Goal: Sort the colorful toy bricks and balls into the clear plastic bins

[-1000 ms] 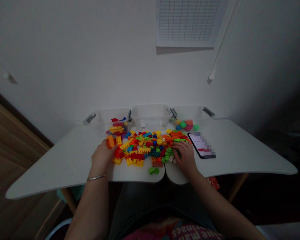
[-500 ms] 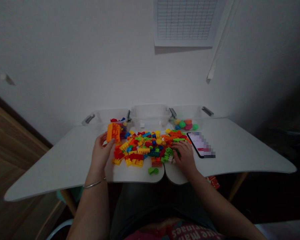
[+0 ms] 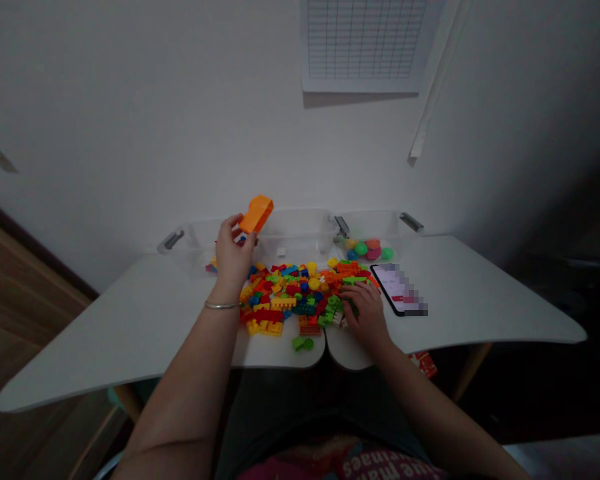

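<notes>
My left hand (image 3: 234, 257) grips a large orange building block (image 3: 257, 213) between thumb and fingers, raised above the near side of the clear bins. Below it a pile of mixed toy bricks (image 3: 283, 302) in red, yellow, green, blue and orange covers the middle of the table. On the pile's right side rests my right hand (image 3: 366, 312), its fingers spread over green bricks (image 3: 333, 310) and holding nothing that I can see. A loose green piece (image 3: 303, 343) lies near the table's front edge.
Clear plastic bins stand along the wall: a middle bin (image 3: 300, 230), a left one (image 3: 200, 237) partly behind my left hand, and a right one (image 3: 390, 227) with several coloured balls (image 3: 361, 249). A phone (image 3: 397, 290) lies right of the bricks on the white table (image 3: 490, 293).
My left hand has moved up and to the right with the orange block, from beside the pile to above the bins; the block has turned. My right hand stays nearly still on the pile.
</notes>
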Demonstrator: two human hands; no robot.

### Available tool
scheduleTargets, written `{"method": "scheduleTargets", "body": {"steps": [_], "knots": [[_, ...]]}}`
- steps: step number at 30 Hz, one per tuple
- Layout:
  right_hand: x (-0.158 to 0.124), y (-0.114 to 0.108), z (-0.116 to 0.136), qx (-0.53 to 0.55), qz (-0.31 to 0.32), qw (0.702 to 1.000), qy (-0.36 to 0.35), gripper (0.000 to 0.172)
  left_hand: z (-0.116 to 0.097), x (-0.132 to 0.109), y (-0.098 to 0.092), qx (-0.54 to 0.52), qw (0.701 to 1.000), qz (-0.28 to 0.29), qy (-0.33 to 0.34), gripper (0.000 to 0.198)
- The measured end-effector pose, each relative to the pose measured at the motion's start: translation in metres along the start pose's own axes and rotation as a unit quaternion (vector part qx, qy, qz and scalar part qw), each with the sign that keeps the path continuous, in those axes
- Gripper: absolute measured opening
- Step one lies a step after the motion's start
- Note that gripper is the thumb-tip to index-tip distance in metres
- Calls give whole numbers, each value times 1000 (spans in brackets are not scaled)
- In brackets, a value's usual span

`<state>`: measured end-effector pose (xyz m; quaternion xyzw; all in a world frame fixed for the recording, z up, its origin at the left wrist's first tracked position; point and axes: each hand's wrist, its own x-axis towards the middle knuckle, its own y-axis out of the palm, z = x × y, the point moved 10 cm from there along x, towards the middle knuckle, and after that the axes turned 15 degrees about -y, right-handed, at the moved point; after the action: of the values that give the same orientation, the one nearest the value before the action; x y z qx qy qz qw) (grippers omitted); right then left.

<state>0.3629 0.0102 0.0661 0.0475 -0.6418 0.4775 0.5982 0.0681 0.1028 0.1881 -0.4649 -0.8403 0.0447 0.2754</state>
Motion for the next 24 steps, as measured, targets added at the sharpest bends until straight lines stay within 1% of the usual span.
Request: {"method": "scheduleTargets", "body": {"steps": [2, 3, 5, 7, 11, 13, 16, 21, 24], "knots": [[0, 0, 0, 2, 0, 1000, 1, 19, -19, -3, 4, 82, 994, -42, 65, 48], [0, 0, -1, 3, -1, 1000, 2, 20, -26, -6, 10, 123, 987, -47, 93, 45], [0, 0, -1, 1, -2, 1000, 5, 21, -34, -8, 27, 197, 971, -26, 135, 38], [0, 0, -1, 1, -1, 1000, 6, 22, -33, -8, 43, 256, 955, 4, 150, 34], [1, -1, 0, 9, -1, 1000, 2, 25, -22, -8, 69, 329, 930, 55, 156, 34], [1, -1, 0, 9, -2, 1000, 3, 25, -18, -11, 78, 346, 920, 76, 171, 35], [0, 0, -1, 10, 3, 1000, 3, 24, -13, -16, 84, 348, 915, 80, 190, 36], [-1, 3, -3, 12, 9, 1000, 4, 22, -9, -20, 85, 319, 919, 94, 213, 37], [-1, 3, -2, 14, 7, 1000, 2, 21, -13, -25, 79, 284, 926, 95, 228, 38]]}}
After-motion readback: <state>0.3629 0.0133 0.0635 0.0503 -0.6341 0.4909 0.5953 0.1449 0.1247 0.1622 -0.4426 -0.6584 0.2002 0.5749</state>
